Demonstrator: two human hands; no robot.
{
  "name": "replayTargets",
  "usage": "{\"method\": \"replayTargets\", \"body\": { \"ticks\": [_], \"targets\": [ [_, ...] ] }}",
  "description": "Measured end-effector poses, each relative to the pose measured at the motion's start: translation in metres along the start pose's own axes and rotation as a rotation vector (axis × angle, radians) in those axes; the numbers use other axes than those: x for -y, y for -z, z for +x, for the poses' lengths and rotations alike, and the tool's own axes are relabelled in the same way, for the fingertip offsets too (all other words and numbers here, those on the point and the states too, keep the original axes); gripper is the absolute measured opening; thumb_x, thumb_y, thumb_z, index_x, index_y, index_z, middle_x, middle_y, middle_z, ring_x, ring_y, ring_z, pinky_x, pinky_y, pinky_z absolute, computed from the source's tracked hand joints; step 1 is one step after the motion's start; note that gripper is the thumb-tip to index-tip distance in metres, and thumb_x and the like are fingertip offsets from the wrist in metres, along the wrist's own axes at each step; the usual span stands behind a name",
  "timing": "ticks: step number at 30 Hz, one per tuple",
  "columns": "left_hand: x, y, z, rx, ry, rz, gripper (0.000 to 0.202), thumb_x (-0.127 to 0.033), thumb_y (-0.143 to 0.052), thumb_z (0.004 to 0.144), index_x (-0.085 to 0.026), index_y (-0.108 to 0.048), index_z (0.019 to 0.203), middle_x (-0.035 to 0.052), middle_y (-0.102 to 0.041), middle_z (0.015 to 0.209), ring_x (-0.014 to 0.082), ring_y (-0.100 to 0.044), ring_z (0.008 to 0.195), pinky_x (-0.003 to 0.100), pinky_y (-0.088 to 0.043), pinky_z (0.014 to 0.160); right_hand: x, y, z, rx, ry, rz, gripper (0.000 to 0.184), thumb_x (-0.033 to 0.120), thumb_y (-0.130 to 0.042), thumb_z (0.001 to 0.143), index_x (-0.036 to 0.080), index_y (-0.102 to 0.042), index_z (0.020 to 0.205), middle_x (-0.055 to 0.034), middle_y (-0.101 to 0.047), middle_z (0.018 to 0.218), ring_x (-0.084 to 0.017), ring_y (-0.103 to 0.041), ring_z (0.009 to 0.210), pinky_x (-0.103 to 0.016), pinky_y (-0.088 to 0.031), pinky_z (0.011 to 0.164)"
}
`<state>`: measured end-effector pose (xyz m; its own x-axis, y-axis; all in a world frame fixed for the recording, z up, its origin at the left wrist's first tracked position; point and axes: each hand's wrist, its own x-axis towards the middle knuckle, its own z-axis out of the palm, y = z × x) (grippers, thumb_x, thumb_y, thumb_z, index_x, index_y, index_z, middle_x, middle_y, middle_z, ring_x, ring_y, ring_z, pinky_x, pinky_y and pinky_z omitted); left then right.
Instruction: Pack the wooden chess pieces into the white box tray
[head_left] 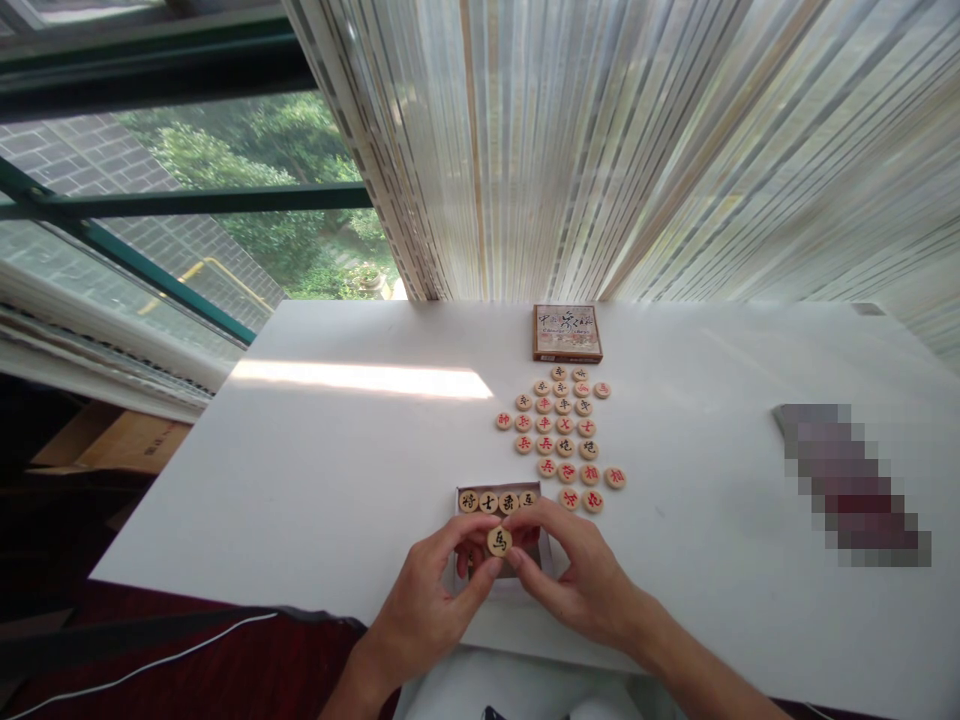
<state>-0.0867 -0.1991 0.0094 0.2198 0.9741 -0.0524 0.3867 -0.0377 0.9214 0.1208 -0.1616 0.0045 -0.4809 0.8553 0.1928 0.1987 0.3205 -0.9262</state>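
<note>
My left hand (435,590) and my right hand (570,570) meet near the table's front edge, fingers pinched round one round wooden chess piece (499,541) with a black character. They hover over a small open box tray (459,500) that holds a row of several pieces along its far side. Beyond the tray, several loose wooden pieces (562,430) with red and black characters lie on the white table (337,470). The box lid (567,333) lies farther back.
A blurred-out dark flat object (847,480) lies at the table's right. A striped sheer curtain (637,150) hangs behind the table, with a window (187,230) at the left. A white cable (150,665) runs along the dark floor at the lower left.
</note>
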Motion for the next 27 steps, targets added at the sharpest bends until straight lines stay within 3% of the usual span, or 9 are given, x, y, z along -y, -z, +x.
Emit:
{"method": "replayTargets", "body": {
  "ticks": [5,13,19,27],
  "targets": [
    [0.0,0.001,0.0,-0.006,-0.027,0.045,0.028,-0.026,-0.062,0.097,-0.024,-0.062,0.124,0.0033,-0.073,0.103,0.014,-0.065,0.08,0.024,-0.056,0.076,0.0,0.0,0.0,-0.008,-0.008,-0.02,0.015,0.019,-0.06,0.093,0.023,-0.064,0.107,-0.0025,-0.069,0.088,-0.016,-0.064,0.076,-0.027,-0.053,0.071],
    [0.002,0.001,-0.001,-0.004,-0.129,0.149,0.028,-0.023,-0.065,0.095,-0.025,-0.063,0.123,0.003,-0.073,0.101,0.0141,-0.067,0.08,0.024,-0.056,0.079,-0.006,-0.003,0.0,0.007,-0.051,-0.032,0.016,0.026,-0.074,0.086,0.023,-0.065,0.098,0.0003,-0.07,0.08,-0.013,-0.064,0.067,-0.023,-0.052,0.062],
    [0.002,-0.001,0.001,0.028,-0.22,0.176,0.027,-0.018,-0.066,0.093,-0.024,-0.063,0.119,0.0022,-0.072,0.095,0.0142,-0.067,0.08,0.024,-0.055,0.079,-0.011,-0.008,0.001,-0.047,-0.125,0.001,0.027,0.038,-0.08,0.081,0.022,-0.059,0.088,0.0033,-0.064,0.067,-0.011,-0.057,0.056,-0.021,-0.048,0.052],
    [0.001,-0.001,0.001,0.058,-0.187,0.191,0.019,-0.022,-0.066,0.095,-0.024,-0.064,0.113,0.0005,-0.068,0.089,0.014,-0.064,0.078,0.024,-0.053,0.078,-0.011,-0.008,-0.001,-0.044,-0.133,0.035,0.023,0.041,-0.071,0.091,0.022,-0.057,0.088,0.0017,-0.068,0.07,-0.012,-0.06,0.058,-0.02,-0.047,0.051]
  ]
}}
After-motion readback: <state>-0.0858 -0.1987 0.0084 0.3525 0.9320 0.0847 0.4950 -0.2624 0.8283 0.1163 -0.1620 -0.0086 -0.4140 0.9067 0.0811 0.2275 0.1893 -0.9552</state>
